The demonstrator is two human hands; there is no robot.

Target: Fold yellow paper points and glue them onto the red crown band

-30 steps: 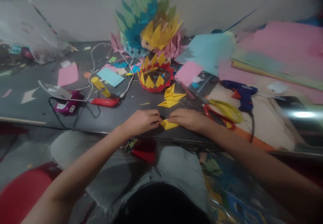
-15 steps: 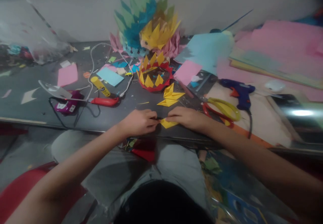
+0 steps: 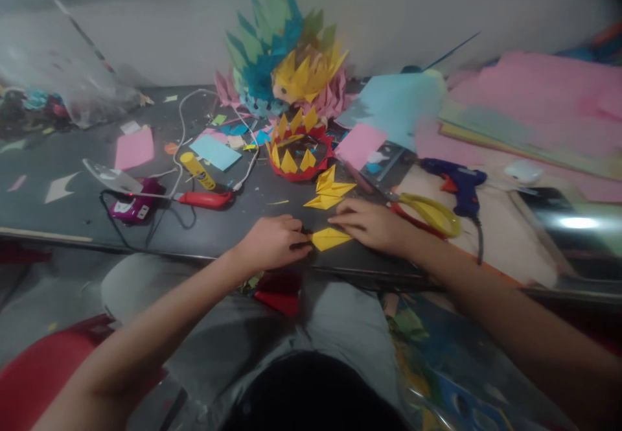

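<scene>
A flat yellow folded paper piece (image 3: 331,240) lies at the front edge of the dark table. My left hand (image 3: 278,242) has its fingers curled together, pinching the left tip of that paper. Over its upper right edge, my right hand (image 3: 372,225) stretches out its fingers; whether they touch the paper I cannot tell. Just behind are more yellow folded pieces (image 3: 330,188). Farther back stands a red paper ring with yellow points (image 3: 297,170).
Scissors (image 3: 432,214) and a blue glue gun (image 3: 459,181) lie to the right, near coloured sheets (image 3: 529,94). On the left are a red-handled tool (image 3: 207,199) with a cord, a glue stick (image 3: 197,170) and a purple power socket (image 3: 135,201). A colourful paper model (image 3: 284,61) stands behind.
My right hand has lifted off the yellow folded paper and shifted slightly up and right, uncovering more of it. My left hand stays at its left tip.
</scene>
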